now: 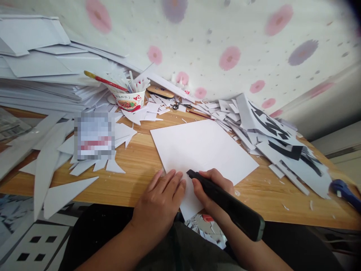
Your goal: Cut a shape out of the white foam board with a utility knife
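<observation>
Desk (137,160), one. Sheet (208,146), one, centre of frame. Black tool (228,205), one, lower right of centre. Tub (128,101), one, upper left; brush (105,81), one. Scissors (182,106), one pair. Blue tool (345,192), one, right edge. Black squares (23,256), four, lower left. Scraps (67,195), many, overlapping, uncountable.

place: craft workspace, home-like | shown by: wooden desk (138,160), flower-print wall covering (197,34), stacked white sheets (36,94), scattered offcuts (64,194), scissors (183,106), tub (131,102) of strips (138,86), black hand tool (225,202)

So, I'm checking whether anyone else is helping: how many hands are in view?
2: the left hand lies across the left edge of the white sheet; the right hand holds the black cutter. No third hand shows.
</observation>
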`<state>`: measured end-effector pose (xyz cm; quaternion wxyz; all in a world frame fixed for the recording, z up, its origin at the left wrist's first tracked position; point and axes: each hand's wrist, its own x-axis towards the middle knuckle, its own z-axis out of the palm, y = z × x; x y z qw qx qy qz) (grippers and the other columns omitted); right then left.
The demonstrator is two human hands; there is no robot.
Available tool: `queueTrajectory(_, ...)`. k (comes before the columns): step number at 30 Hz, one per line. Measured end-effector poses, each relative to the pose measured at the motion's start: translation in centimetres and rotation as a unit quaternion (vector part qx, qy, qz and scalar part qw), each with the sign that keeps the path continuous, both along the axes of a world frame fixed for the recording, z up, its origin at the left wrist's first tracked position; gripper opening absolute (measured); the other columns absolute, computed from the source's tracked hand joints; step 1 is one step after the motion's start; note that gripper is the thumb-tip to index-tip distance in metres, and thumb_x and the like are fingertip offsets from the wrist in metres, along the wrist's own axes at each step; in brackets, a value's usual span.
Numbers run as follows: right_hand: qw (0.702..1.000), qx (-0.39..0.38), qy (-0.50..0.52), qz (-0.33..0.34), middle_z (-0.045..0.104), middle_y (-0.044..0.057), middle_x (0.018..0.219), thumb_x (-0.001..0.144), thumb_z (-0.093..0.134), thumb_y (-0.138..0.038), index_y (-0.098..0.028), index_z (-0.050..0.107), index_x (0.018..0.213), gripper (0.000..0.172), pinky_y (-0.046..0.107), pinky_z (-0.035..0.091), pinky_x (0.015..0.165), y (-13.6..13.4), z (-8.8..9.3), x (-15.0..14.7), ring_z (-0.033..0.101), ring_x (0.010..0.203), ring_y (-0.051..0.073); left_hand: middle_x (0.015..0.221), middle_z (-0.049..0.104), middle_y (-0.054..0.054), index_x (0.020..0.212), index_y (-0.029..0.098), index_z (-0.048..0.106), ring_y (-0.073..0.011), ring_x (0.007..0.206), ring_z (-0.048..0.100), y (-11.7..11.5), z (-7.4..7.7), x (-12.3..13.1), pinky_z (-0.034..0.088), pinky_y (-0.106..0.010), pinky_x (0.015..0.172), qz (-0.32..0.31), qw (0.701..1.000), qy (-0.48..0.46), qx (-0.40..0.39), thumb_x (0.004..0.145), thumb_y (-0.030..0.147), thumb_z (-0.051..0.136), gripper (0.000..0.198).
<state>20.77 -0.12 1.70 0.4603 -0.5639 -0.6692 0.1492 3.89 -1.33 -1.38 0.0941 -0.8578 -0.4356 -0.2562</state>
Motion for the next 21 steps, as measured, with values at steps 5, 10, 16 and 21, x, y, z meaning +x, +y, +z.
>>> queueTrajectory(5,0.998,0.024,-0.045,0.047,0.055,-0.005,0.059,0.078,0.064,-0.022,-0.02,0.057,0.079,0.008,0.019,0.044,0.048,-0.4,-0.4,0.4,0.049,0.048,0.008,0.126,0.064,-0.007,0.113,0.017,0.064,-0.0272,0.118,0.056,0.0,0.0,0.2,0.037,-0.051,0.104,0.007,1.0,-0.016,0.0,0.089,0.013,0.04,0.034)
queueTrajectory(10,0.994,0.068,-0.062,0.052,0.056,-0.006,0.06,0.076,0.067,-0.02,-0.022,0.055,0.084,0.015,0.02,0.044,0.05,-0.5,-1.5,0.7,0.05,0.048,0.009,0.128,0.063,-0.006,0.114,0.018,0.063,-0.0267,0.119,0.055,-0.1,0.1,0.2,0.034,-0.05,0.105,0.011,0.999,-0.03,-0.017,0.086,0.013,0.042,0.036)
queueTrajectory(16,0.99,0.095,-0.085,0.057,0.06,-0.003,0.067,0.076,0.066,-0.018,-0.022,0.054,0.088,0.017,0.023,0.047,0.054,-0.6,-1.7,0.6,0.056,0.054,0.011,0.129,0.062,-0.006,0.116,0.018,0.063,-0.0274,0.12,0.054,-0.2,0.3,0.0,0.032,-0.051,0.105,0.009,0.999,-0.03,-0.032,0.082,0.012,0.043,0.039)
queueTrajectory(21,0.987,0.09,-0.112,0.071,0.059,-0.002,0.067,0.077,0.063,-0.018,-0.022,0.052,0.089,0.016,0.026,0.048,0.055,-0.8,-1.6,0.7,0.056,0.055,0.013,0.13,0.061,-0.006,0.118,0.019,0.061,-0.0282,0.121,0.053,-0.1,0.5,0.0,0.03,-0.053,0.105,0.007,0.998,-0.023,-0.056,0.079,0.013,0.044,0.043)
